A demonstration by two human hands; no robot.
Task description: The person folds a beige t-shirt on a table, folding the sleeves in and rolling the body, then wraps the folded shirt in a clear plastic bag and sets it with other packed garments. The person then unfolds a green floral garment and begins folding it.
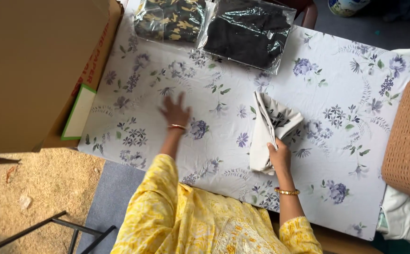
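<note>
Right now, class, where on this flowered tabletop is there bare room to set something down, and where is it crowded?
Bare cloth runs right of the folded grey fabric toward the woven basket. Another bare patch lies between the left hand and the right hand. The far edge is crowded with the camouflage packet and black packet; the cardboard box hems the left.

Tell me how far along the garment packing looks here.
Done: two bagged garments, camouflage and black, lie at the table's far edge. In hand: the right hand grips a folded pale garment; the left hand is spread on the cloth. Left: that garment is unbagged.
</note>
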